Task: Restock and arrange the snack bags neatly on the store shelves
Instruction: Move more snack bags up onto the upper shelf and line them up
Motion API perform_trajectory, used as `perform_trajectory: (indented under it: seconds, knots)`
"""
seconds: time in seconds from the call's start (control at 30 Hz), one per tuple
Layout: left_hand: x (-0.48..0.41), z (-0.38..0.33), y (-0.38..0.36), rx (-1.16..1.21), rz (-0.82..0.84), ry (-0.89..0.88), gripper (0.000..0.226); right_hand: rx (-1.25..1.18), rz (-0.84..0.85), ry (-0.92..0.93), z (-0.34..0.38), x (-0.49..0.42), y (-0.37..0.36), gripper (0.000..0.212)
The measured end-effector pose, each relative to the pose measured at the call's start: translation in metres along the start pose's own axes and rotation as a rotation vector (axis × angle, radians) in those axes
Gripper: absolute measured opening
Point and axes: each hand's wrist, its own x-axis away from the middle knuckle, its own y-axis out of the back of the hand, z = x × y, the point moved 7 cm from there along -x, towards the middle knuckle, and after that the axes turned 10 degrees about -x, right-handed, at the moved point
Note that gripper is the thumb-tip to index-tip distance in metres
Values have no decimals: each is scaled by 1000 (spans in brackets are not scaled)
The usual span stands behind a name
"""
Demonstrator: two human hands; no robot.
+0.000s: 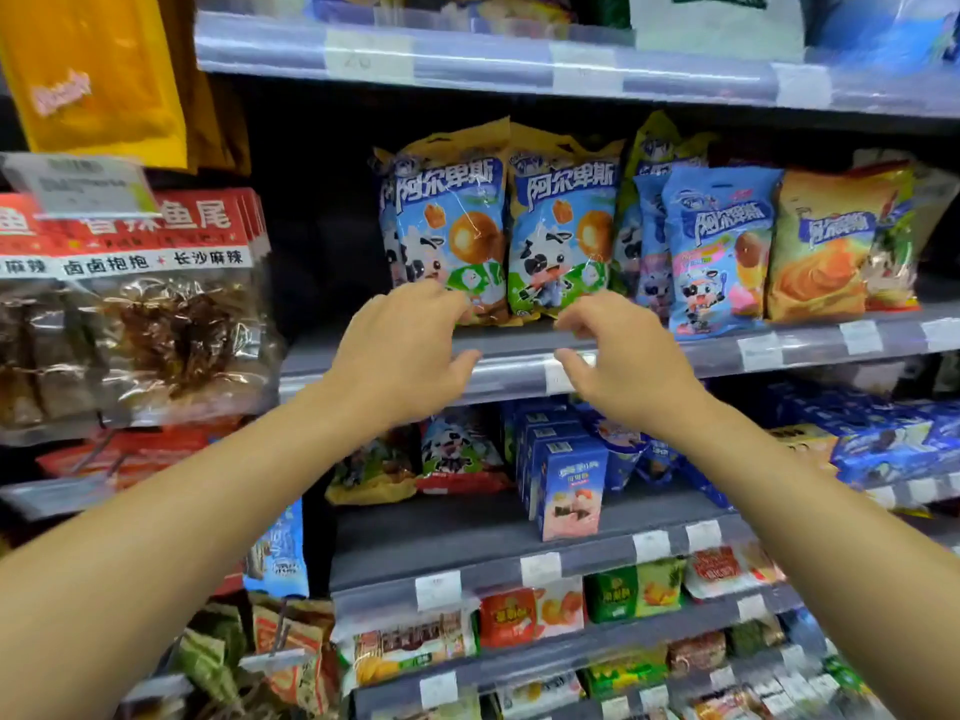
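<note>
Left hand [402, 350]: raised at the front edge of the middle shelf [810, 340], fingers [431, 293] curled and loosely spread, tips touching the bottom of the left cow bag [449, 220]; nothing pinched.
Right hand [618, 356]: level with the left, near it, fingers [576, 317] bent and apart, tips just at the lower corner of the right cow bag [563, 231]; thumb low over the price rail, nothing gripped.
Cow bags: two alike, blue with a cartoon cow, upright side by side and touching, near the shelf's front edge.
Right of them: more blue bags [719, 252] upright in a row, then orange bags [826, 246], all on the same shelf.
Left of them: dark bare gap on the shelf.
Shelf below: blue cartons [569, 485] lined front to back, cow bags [460, 449] lying flat to their left, blue packs [883, 444] at right.
Lower shelves: small mixed packs, red, green and orange, print too blurred to read.
Far left rack: red-topped clear packs [156, 304] of dark dried snacks, yellow bag [98, 70] hanging above.
Top shelf [467, 59]: price tags along its rail, goods mostly cut off.
</note>
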Motion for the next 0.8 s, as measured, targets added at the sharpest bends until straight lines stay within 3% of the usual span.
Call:
perform_trajectory:
  seconds: [0.1, 0.2, 0.3, 0.47, 0.53, 0.8]
  knots:
    - [37, -20, -16, -53, 169, -18, 39, 41, 256, -52, -3, 36, -21, 35]
    - [77, -33, -57, -130, 494, 18, 45, 32, 451, -102, -16, 70, -48, 41]
    - [121, -41, -99, -156, 777, 38, 49, 0, 573, -140, -26, 99, -80, 46]
    - [173, -39, -144, -156, 1061, 70, 53, 6, 736, -134, -24, 127, -126, 48]
    - [176, -33, -152, -133, 1076, 90, 55, -1, 766, -139, -22, 127, -137, 48]
    - [147, 19, -188, -82, 880, 189, 75, -64, 697, -256, -24, 95, -175, 52]
